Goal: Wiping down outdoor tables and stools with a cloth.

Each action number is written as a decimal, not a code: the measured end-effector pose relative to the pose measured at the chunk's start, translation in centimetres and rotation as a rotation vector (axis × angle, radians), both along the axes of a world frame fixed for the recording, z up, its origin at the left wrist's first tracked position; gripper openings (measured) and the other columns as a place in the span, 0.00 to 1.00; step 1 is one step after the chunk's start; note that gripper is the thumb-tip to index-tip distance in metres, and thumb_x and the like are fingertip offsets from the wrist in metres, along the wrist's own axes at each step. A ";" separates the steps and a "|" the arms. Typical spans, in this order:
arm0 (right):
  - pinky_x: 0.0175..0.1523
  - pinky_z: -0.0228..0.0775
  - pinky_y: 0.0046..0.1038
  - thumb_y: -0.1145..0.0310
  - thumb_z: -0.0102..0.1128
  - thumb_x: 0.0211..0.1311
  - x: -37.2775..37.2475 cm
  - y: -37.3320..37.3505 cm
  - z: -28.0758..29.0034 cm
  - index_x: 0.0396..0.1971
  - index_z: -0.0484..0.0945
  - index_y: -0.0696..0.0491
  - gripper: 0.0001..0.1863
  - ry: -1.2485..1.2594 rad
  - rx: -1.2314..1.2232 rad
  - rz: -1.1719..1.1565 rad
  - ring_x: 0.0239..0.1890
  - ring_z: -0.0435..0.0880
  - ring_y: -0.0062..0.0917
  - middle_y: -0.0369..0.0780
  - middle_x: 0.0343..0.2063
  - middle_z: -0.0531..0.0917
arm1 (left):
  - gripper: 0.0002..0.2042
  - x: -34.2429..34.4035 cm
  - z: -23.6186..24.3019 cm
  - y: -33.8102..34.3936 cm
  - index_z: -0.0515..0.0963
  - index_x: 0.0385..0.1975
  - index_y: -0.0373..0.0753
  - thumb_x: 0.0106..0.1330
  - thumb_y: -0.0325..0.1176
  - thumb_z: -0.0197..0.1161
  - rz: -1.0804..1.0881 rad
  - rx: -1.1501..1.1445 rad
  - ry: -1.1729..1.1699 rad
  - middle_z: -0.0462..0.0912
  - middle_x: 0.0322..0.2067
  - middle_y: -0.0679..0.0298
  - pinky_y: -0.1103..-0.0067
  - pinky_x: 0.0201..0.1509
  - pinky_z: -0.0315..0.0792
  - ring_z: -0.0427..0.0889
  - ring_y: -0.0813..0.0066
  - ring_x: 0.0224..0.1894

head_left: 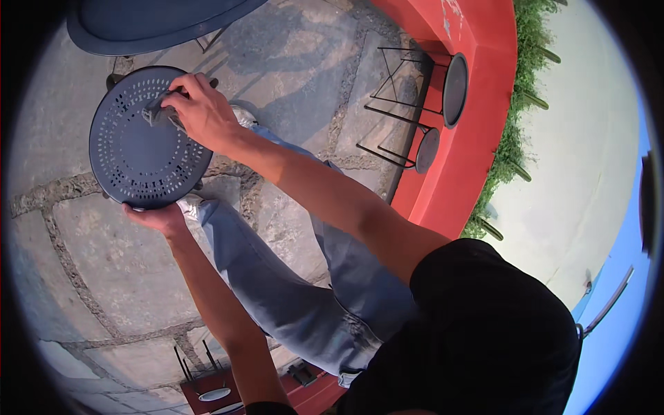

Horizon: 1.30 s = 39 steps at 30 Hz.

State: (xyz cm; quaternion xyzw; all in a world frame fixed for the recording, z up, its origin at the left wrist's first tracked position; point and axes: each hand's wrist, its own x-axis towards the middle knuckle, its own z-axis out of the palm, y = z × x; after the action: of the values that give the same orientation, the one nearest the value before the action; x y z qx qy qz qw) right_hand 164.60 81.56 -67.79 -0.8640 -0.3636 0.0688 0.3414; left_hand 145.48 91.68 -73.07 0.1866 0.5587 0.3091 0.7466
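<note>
A round dark metal disc [135,149] with rings of punched holes, looking like a stool seat or small grill top, is held up before me at the left. My left hand [158,217] grips its near rim, the thumb along the edge and the other fingers partly hidden beneath. On its upper right, my right hand [200,111] pinches a crumpled grey cloth [160,114] against the holed surface. Small dark tabs jut out around the disc's rim; what lies under the disc is hidden.
A large dark oval tabletop [152,24] stands beyond the disc. To the right, round-topped stands [454,90] with thin metal legs are by a red wall [477,104] with green plants [508,152] along it. Stone paving [117,256] lies underfoot. More thin-legged furniture [214,394] shows at the bottom.
</note>
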 end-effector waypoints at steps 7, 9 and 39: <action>0.53 0.79 0.36 0.72 0.75 0.61 -4.6 0.1 0.4 0.49 0.90 0.53 0.16 -0.022 -0.115 -0.016 0.46 0.82 0.37 0.41 0.48 0.82 | 0.26 -2.3 -0.2 2.3 0.74 0.65 0.36 0.85 0.52 0.50 -0.171 -0.020 -0.250 0.81 0.61 0.57 0.66 0.68 0.74 0.81 0.65 0.62; 0.46 0.80 0.32 0.78 0.74 0.59 -8.3 -0.4 -0.2 0.46 0.91 0.52 0.15 0.075 -0.068 0.084 0.40 0.83 0.33 0.38 0.40 0.82 | 0.18 -1.0 -0.8 1.5 0.80 0.57 0.31 0.84 0.42 0.57 -0.068 -0.019 -0.167 0.87 0.51 0.59 0.73 0.59 0.80 0.86 0.72 0.51; 0.39 0.77 0.34 0.82 0.70 0.60 -10.0 1.2 -1.4 0.44 0.91 0.50 0.14 0.105 -0.037 0.263 0.37 0.80 0.33 0.38 0.32 0.76 | 0.13 -1.0 -0.7 1.3 0.85 0.45 0.33 0.82 0.38 0.62 -0.113 0.104 0.023 0.88 0.38 0.69 0.83 0.44 0.74 0.80 0.86 0.37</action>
State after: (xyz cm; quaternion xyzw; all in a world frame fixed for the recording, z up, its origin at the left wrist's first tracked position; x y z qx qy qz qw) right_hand 154.60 82.76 -69.16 -0.8103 -0.4540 0.1646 0.3320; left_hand 144.47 93.01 -73.82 0.2597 0.5390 0.2930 0.7458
